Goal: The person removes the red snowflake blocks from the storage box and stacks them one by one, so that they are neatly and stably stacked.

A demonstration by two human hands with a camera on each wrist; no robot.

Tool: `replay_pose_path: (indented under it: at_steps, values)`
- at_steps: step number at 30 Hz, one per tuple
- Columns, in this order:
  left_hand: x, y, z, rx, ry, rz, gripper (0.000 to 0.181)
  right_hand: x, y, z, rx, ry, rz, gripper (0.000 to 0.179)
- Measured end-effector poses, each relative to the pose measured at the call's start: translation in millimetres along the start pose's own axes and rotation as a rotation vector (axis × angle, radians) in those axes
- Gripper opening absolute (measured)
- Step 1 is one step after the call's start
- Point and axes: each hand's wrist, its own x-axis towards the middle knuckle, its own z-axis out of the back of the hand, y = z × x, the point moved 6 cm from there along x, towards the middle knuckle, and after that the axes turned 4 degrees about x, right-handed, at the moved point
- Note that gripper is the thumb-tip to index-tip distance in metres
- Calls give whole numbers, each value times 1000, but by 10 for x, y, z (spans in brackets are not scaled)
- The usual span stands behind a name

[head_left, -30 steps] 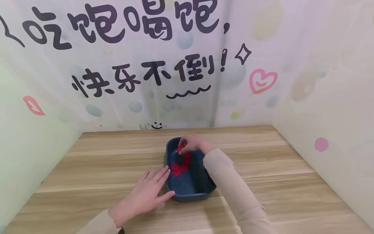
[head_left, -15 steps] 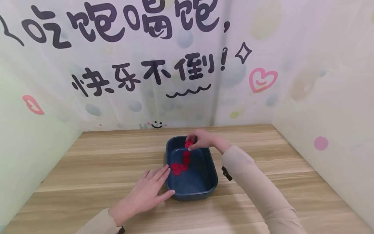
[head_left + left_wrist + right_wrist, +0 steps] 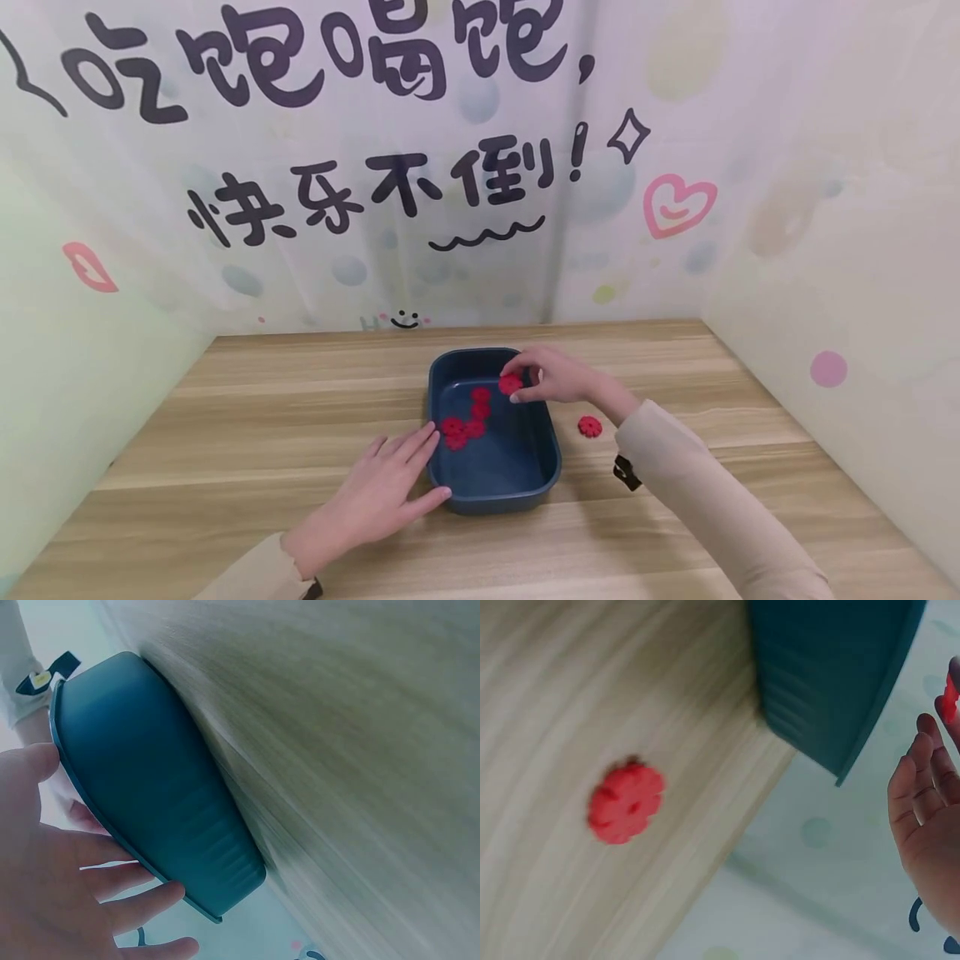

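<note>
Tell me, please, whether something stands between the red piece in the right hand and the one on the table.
Yes: the blue tray's right wall runs between the held piece and the outside piece. Apart from the right hand itself, nothing else visible stands there.

The wood-grain table (image 3: pixel 300 392) (pale, with streaky lines) carries a dark blue tray (image 3: pixel 502 467) and, near the tray's right side, a red flower-shaped piece (image 3: pixel 590 427).
</note>
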Motion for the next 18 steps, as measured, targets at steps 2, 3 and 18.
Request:
replay_pose_path:
  at_steps: [2, 3, 18]
  values:
    - [0, -1, 0, 0, 3, 1, 71, -71, -37, -2, 36, -12, 0, 36]
    - [0, -2, 0, 2, 4, 1, 71, -106, -54, 1, 51, -18, 2, 36]
    - [-1, -10, 17, -9, -17, -10, 70, -624, -388, 153, 165, -106, -20, 33]
